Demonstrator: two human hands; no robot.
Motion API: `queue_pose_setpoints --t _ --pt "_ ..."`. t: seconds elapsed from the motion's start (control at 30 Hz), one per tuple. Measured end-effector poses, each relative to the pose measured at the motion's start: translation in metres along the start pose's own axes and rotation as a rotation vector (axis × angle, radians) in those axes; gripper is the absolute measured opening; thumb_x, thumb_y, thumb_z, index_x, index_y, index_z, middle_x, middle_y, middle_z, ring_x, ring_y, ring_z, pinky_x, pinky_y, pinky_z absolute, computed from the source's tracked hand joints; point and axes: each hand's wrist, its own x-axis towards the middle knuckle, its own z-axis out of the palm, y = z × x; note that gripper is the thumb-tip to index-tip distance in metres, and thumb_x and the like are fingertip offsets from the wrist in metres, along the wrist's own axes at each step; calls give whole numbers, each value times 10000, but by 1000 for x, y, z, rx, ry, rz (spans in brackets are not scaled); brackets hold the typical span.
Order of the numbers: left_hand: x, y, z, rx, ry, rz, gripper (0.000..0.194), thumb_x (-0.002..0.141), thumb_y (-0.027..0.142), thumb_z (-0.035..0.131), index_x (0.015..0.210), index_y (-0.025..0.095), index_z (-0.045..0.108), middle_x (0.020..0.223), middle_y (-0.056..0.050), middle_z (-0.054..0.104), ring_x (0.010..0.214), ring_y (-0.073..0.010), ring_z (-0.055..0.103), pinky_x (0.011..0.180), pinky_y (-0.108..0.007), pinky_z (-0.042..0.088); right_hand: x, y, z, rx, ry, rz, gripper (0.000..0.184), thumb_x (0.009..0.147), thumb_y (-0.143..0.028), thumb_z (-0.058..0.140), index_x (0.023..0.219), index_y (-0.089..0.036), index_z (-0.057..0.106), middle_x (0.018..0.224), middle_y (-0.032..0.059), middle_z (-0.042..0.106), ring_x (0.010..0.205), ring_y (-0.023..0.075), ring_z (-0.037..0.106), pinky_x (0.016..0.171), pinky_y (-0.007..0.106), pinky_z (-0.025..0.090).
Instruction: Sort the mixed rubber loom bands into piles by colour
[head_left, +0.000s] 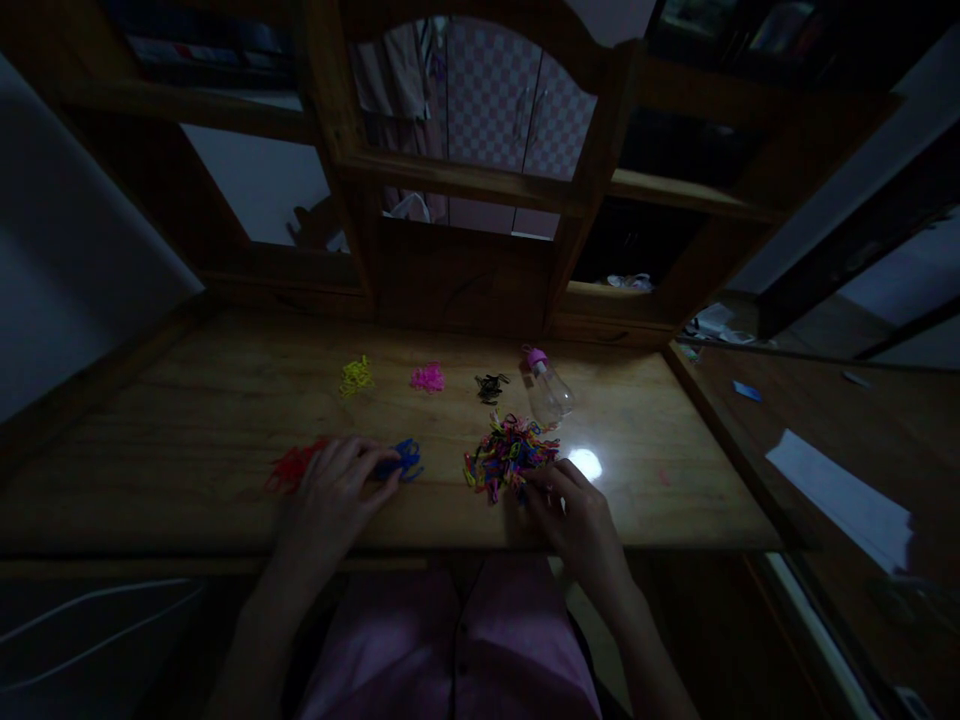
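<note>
My left hand (335, 492) rests over the table with thumb and forefinger closed on blue rubber bands (409, 458), part of a small blue pile. Beside and partly under that hand is a pile of red rubber bands (289, 466). A larger heap of mixed-colour rubber bands (504, 452) lies right of centre. At its lower right edge my right hand (577, 505) has its fingers pinched together; what they hold is too small and dark to make out.
Farther back lie small piles of yellow bands (355, 376), pink bands (427, 377) and black bands (490, 387). A clear bulb-shaped bottle (551, 391) with a pink cap lies behind the mixed heap. Wooden shelving (465, 275) rises along the table's back; white paper (840, 495) lies at right.
</note>
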Motion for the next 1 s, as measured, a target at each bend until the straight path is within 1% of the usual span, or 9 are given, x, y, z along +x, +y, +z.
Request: queue_pose_setpoints --t 0.17,0.3,0.4,0.47,0.63,0.77,0.87,0.93,1.0 --pt "-1 6 -3 -38 6 -16 213 854 386 598 1018 254 629 988 -49 621 942 -249 543 871 -408 431 4 -3 12 -142 0 17 161 878 -229 575 1013 -254 659 1022 48 638 830 185 644 715 273 485" --pt "1 7 -6 -71 -31 -26 201 918 371 510 981 246 654 969 -54 620 952 -238 546 881 -405 439 7 -6 18 -199 0 37 132 891 -231 562 981 -246 657 1000 43 644 833 187 645 706 273 477" --pt "1 6 -6 -102 -59 -24 244 945 366 456 983 235 659 985 -56 629 971 -234 551 892 -409 444 8 -5 20 -159 7 36 107 885 -212 558 922 -239 654 959 33 645 792 174 633 688 269 465" --pt "1 6 -6 -121 -51 -31 226 938 365 473 960 235 656 980 -49 639 973 -234 558 901 -412 444 9 -3 19 -114 25 40 86 876 -217 566 877 -234 650 914 27 645 748 165 617 653 263 451" --pt "2 13 -11 -176 39 -69 142 904 350 550 921 227 620 958 -43 645 968 -238 572 912 -407 445 9 -3 15 46 39 85 74 846 -267 610 805 -217 644 804 18 638 670 149 569 582 245 427" --pt "4 40 -16 -250 46 -62 128 910 340 553 931 230 615 958 -38 640 978 -228 572 914 -389 449 10 -3 10 174 59 159 111 825 -315 646 788 -211 659 806 22 654 685 152 569 584 239 443" --pt "5 71 -12 -334 -85 -12 138 937 319 509 960 247 625 995 -26 643 1005 -212 565 932 -379 441 11 -4 5 249 67 211 157 809 -359 667 773 -206 674 797 28 663 705 160 579 602 245 461" --pt "6 90 -6 -380 -185 6 134 941 297 506 982 254 625 1014 -19 640 1009 -202 559 911 -362 449 11 -5 1 267 57 260 182 795 -382 680 771 -202 684 761 25 668 643 149 564 565 241 448" --pt "8 106 3 -405 -241 -2 106 923 291 541 983 248 617 1009 -18 634 995 -198 558 881 -348 456 11 -6 -4 260 54 314 202 779 -401 692 768 -199 696 700 16 662 566 135 535 506 232 415"
